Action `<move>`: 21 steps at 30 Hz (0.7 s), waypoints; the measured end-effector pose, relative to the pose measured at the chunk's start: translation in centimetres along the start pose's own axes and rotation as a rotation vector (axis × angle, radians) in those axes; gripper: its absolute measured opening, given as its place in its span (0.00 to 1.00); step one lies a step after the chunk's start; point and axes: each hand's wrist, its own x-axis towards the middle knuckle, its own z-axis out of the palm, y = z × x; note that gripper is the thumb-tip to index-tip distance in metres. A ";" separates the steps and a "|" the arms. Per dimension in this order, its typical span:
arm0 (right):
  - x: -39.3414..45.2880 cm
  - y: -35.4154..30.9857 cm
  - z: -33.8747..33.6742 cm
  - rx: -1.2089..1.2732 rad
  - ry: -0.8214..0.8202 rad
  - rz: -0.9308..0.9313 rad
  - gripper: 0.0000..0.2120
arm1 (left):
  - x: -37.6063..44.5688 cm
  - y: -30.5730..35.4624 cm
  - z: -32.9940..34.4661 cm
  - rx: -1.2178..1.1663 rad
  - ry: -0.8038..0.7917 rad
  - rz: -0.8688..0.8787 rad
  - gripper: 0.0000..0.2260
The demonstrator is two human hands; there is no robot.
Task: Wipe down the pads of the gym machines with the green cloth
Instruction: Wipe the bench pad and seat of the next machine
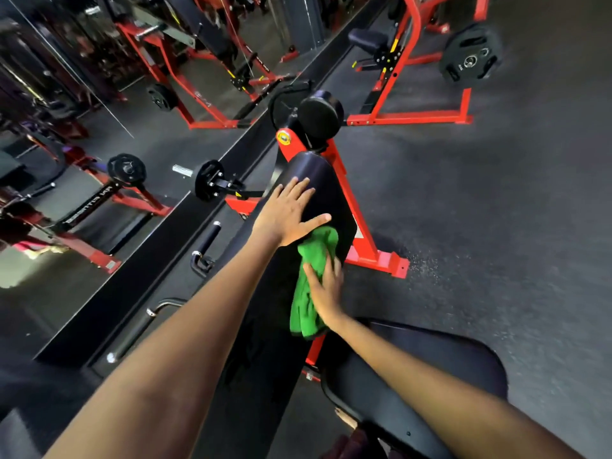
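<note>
On the long black pad [318, 200] of the red machine [361, 240], our right hand [326, 289] presses the green cloth [309, 293] flat with its fingers spread over it, about halfway up the pad. Our left hand [288, 213] lies open and flat on the pad just above the cloth, holding nothing. We think we are in the middle of this pad; the top part, the round pad [319, 115] above it and the seat [430, 369] near us look left to do. The pad's right edge is close to the cloth. The floor [480, 210] beside it gives us room; the mirror wall [82, 160] on the left is tight.
</note>
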 end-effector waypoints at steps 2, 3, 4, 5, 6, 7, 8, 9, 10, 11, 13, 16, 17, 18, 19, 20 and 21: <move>0.0 2.7 0.3 0.014 -0.001 0.113 0.40 | -0.1 0.1 -0.1 -0.003 0.005 0.004 0.37; 0.9 3.3 0.3 0.058 0.017 0.218 0.39 | -0.1 0.1 0.0 -0.009 0.007 0.008 0.37; 2.3 3.1 0.5 0.107 0.041 0.331 0.36 | 0.0 0.1 0.0 -0.007 0.006 0.009 0.38; 3.9 2.7 0.4 0.157 0.073 0.421 0.33 | 0.0 0.2 0.0 -0.002 0.002 0.008 0.39; 5.5 1.9 0.2 0.211 0.102 0.479 0.31 | 0.0 0.1 0.0 -0.002 0.003 0.008 0.41; 7.1 1.0 -0.1 0.267 0.127 0.506 0.29 | 0.0 0.0 0.0 -0.013 0.010 0.011 0.43; 8.6 0.2 -0.4 0.316 0.146 0.505 0.29 | 0.1 -0.1 0.0 -0.036 0.025 0.014 0.43; 9.9 -0.5 -0.7 0.342 0.152 0.486 0.29 | 0.2 -0.1 0.1 -0.066 0.044 0.014 0.43; 10.8 -1.4 -1.0 0.337 0.146 0.450 0.31 | 0.3 -0.2 0.1 -0.092 0.060 0.011 0.42; 11.0 -2.3 -1.1 0.293 0.131 0.399 0.32 | 0.3 -0.3 0.1 -0.112 0.067 0.003 0.39; 10.1 -3.4 -1.1 0.166 0.124 0.255 0.32 | 0.5 -0.4 0.3 -0.146 0.062 -0.026 0.32; 6.7 -0.5 -0.8 0.036 0.088 0.026 0.31 | 1.1 -0.8 0.4 -0.296 0.096 -0.056 0.26; 6.0 1.4 -0.9 -0.006 0.060 0.007 0.31 | 1.3 -1.0 0.4 -0.359 0.124 -0.058 0.24; 6.2 3.0 -1.2 -0.026 0.042 0.046 0.31 | 1.4 -1.1 0.3 -0.412 0.149 -0.059 0.22; 7.3 3.6 -1.4 0.001 0.032 0.161 0.32 | 1.6 -1.3 0.2 -0.450 0.164 -0.059 0.19; 8.8 3.6 -1.7 0.057 0.036 0.295 0.33 | 1.7 -1.4 0.2 -0.478 0.168 -0.057 0.17; 10.6 3.2 -1.9 0.131 0.050 0.400 0.34 | 1.7 -1.5 0.2 -0.491 0.170 -0.055 0.15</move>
